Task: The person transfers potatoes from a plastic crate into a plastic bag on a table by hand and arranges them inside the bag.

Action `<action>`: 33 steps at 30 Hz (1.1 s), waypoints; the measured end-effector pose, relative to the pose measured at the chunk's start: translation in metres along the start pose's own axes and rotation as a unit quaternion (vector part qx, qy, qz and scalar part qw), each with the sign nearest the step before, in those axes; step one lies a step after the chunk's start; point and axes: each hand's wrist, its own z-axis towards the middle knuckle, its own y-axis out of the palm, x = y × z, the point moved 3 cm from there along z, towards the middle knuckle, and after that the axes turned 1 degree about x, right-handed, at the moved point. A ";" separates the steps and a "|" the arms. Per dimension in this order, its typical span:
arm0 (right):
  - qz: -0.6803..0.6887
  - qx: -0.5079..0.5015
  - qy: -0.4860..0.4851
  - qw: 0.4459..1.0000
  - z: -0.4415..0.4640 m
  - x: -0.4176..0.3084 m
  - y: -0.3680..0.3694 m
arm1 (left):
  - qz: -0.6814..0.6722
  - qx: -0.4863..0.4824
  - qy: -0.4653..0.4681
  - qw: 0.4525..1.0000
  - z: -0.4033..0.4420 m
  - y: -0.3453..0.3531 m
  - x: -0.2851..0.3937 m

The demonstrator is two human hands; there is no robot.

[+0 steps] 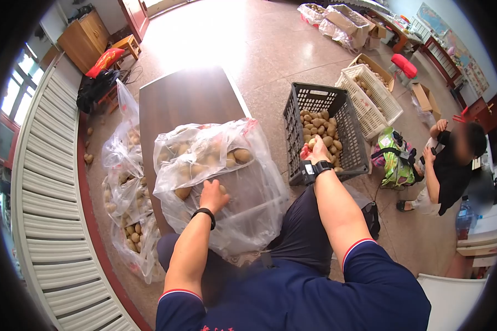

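My left hand point(214, 195) is closed round a potato at the front of a clear plastic bag point(254, 187), which lies on a dark brown table point(176, 102). Several potatoes point(241, 155) show in the bag beyond this hand. To the right, my right hand point(316, 151) is over a black plastic crate point(354, 127), its fingers curled round a pale potato point(312, 143). Brown potatoes point(320, 122) lie piled in the crate.
Plastic bags of potatoes point(128, 193) stand on the floor left of the table. Right of the black crate are a white crate point(389, 107), a green bag point(395, 165) and a seated person point(453, 171). A white slatted radiator point(55, 220) runs along the left.
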 end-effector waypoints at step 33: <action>-0.596 -0.477 -0.420 0.491 -0.164 0.161 0.070 | -0.637 -0.167 -0.067 0.750 -0.003 0.001 0.014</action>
